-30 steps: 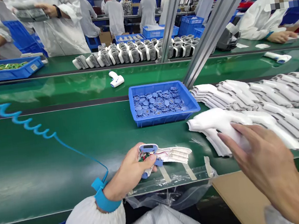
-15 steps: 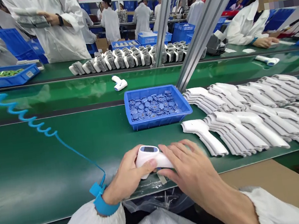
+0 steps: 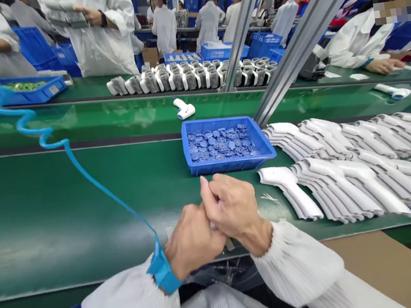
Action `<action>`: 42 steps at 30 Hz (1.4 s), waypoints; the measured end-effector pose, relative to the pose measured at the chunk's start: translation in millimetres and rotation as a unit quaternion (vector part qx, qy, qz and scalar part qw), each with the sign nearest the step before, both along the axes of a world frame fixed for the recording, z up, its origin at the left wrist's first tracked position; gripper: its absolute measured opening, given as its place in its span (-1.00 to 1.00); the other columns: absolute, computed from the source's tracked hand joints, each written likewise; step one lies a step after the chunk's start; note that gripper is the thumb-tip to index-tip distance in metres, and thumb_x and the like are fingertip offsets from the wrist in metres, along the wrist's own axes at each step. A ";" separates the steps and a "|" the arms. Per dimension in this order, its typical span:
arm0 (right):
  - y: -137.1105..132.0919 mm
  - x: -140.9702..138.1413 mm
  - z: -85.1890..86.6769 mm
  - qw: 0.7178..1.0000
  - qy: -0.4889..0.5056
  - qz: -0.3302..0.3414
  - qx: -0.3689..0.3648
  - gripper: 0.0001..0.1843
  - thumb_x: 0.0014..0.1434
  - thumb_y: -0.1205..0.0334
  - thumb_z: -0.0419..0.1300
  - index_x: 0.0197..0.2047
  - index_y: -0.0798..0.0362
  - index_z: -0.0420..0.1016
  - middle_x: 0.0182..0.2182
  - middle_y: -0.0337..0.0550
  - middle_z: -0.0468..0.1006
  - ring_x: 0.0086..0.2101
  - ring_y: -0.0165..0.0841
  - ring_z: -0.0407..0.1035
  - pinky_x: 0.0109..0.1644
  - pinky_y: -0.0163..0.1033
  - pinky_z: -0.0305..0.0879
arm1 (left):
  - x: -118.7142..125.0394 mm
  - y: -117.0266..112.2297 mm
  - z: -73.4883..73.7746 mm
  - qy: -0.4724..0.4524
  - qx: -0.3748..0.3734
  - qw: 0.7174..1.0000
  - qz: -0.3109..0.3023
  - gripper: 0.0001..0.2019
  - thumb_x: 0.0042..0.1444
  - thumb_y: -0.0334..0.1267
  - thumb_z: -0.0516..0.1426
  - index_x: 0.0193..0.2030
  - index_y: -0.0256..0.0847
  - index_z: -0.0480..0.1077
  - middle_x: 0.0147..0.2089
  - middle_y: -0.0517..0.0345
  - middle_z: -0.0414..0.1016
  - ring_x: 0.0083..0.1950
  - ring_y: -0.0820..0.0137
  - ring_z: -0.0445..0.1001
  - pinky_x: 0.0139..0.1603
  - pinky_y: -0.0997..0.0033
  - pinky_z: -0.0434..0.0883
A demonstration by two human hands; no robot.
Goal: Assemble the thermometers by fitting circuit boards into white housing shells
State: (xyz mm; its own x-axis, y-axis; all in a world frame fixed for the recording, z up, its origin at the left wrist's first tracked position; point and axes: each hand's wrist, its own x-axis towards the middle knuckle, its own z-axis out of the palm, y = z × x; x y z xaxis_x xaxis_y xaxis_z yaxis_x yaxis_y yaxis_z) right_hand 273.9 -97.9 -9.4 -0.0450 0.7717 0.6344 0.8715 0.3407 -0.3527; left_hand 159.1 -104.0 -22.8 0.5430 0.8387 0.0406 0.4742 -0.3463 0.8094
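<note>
Left hand (image 3: 192, 241) and right hand (image 3: 233, 211) now pressed together, thermometer hidden.
Fingers (image 3: 225, 191) curl closed above the tabletop (image 3: 85, 215); whether they hold anything cannot be seen.

In front of you, a blue tray (image 3: 229, 165) of round blue parts (image 3: 219, 144) sits on the green belt (image 3: 66, 218), with rows of white shells (image 3: 346, 191) lying to its right and a cardboard sheet (image 3: 380, 272) below them. A coiled blue cord (image 3: 29, 121) runs across the belt on your left. Farther off, a white thermometer (image 3: 184, 109) lies on a second belt (image 3: 110, 118), just before a long row of white-and-grey handles (image 3: 188, 79). Co-workers (image 3: 358, 48) in white coats work beyond.
</note>
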 end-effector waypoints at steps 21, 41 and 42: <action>66.1 64.9 33.2 0.971 0.035 0.019 -0.238 -0.58 0.39 0.07 0.06 -0.34 0.08 0.64 -0.40 -0.18 0.66 -0.38 -0.36 0.47 -0.26 -0.27 0.21 | -64.4 11.6 27.9 0.124 -0.034 0.988 0.083 -0.67 0.24 0.11 0.10 -0.28 -0.13 0.32 -0.44 0.27 0.44 -0.45 0.40 0.35 -0.42 0.42 0.17; 144.2 56.7 12.3 0.947 0.045 0.020 -0.318 -0.84 0.22 0.38 0.20 -0.25 0.11 0.64 -0.28 -0.05 0.66 -0.20 -0.26 0.51 -0.03 -0.21 0.31 | -84.3 40.7 36.5 0.091 -0.051 0.979 0.173 -0.62 0.31 0.11 0.00 -0.01 -0.12 0.36 -0.22 0.14 0.54 -0.28 0.28 0.46 -0.31 0.36 0.26; 136.4 59.9 16.0 0.948 0.067 0.027 -0.311 -0.82 0.23 0.35 0.17 -0.23 0.11 0.63 -0.29 -0.06 0.66 -0.23 -0.27 0.50 -0.06 -0.21 0.32 | -82.4 40.3 36.8 0.053 -0.066 0.983 0.166 -0.60 0.31 0.14 -0.02 -0.04 -0.13 0.38 -0.23 0.16 0.53 -0.27 0.30 0.46 -0.31 0.38 0.26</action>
State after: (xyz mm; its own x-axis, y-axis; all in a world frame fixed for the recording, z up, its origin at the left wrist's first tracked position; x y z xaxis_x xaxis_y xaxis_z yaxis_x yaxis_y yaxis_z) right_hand 333.8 38.5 6.6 -0.0460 0.9971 0.0604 0.7922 0.0732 -0.6059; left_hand 76.7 -63.7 14.0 0.2346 0.9644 -0.1223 0.6277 -0.0542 0.7766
